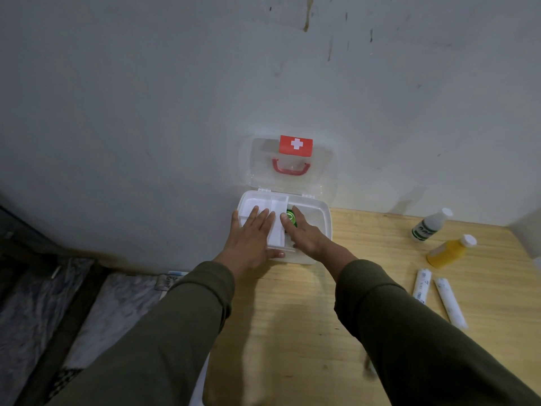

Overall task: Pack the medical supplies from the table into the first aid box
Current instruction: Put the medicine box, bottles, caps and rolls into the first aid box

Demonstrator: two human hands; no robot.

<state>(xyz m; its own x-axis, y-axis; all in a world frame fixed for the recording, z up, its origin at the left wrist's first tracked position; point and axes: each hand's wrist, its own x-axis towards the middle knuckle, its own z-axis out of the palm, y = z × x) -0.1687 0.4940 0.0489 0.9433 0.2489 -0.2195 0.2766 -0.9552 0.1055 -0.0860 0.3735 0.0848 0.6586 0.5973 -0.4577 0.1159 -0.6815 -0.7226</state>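
The white first aid box [323,218] stands open at the table's back left corner, its clear lid [322,174] with a red cross label and red handle leaning against the wall. A white divided tray [276,230] sits in the box's left half. My left hand [251,235] lies flat on that tray, fingers spread. My right hand [301,232] reaches into the box's right half, fingers on a green round item [290,215]. On the table to the right lie a white bottle [430,225], a yellow bottle [449,250] and two wrapped bandage rolls [421,284] [449,301].
The wooden table [292,317] butts against a grey wall [175,112]. Its left edge drops off beside the box to patterned bedding [44,317] below. A small blue-white packet [175,275] lies past the table's left edge.
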